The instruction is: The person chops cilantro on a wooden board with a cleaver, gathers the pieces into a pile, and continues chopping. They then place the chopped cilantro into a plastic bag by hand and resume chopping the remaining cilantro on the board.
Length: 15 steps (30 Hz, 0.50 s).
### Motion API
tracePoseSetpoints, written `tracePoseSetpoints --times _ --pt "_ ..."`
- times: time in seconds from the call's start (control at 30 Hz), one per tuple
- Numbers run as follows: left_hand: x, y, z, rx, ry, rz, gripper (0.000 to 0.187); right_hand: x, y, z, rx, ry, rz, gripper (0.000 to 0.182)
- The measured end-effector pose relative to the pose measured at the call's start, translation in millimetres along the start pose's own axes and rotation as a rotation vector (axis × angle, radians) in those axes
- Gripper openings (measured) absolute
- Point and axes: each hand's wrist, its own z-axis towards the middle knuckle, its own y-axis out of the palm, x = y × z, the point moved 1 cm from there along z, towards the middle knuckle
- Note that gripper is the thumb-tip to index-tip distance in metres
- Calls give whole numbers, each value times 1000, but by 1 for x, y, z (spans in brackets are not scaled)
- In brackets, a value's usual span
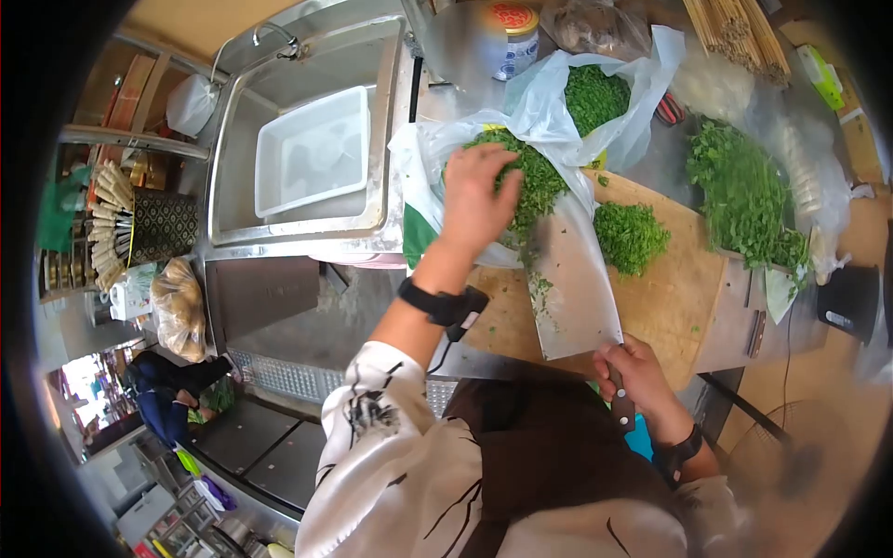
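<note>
My left hand (476, 200) lies over chopped greens (541, 186) in an open plastic bag (419, 153), fingers apart and partly bent. Closed round the dark handle of a wide cleaver (575, 288), my right hand (637, 372) holds the blade tilted, its far end at the bag's greens. Green bits stick to the blade. A small pile of chopped greens (631, 238) rests on the wooden cutting board (679, 279), right of the blade. Behind it, a second bag (642, 102) holds more chopped greens (595, 98).
Uncut leafy greens (744, 191) lie right of the board, near a knife (755, 333). At the left is a metal sink (386, 121) holding a white tub (312, 153). A tin (516, 42) and skewers (735, 33) stand behind. Another person (163, 395) is at the lower left.
</note>
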Motion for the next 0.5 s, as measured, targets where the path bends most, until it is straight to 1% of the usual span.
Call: tracePoseSetpoints --times 0.07,0.17,0.27,0.3,0.4,0.5 --pt "-14 -22 -3 64 -134 25 23 -1 -2 -4 7 -9 -23 15" --pt "-40 -45 -8 -158 -313 327 24 -2 -5 -13 39 -28 -119 14" --pt "-52 -46 -11 -376 -386 455 28 2 -13 -21 65 -38 -206 13" --pt "-49 -47 -8 -402 -390 469 32 3 -16 -23 69 -41 -228 13" --pt "-38 -49 0 -441 -447 376 35 4 -18 -28 75 -61 -230 12" --pt "-35 -51 -3 -509 -402 422 40 5 -20 -31 66 -87 -239 11"
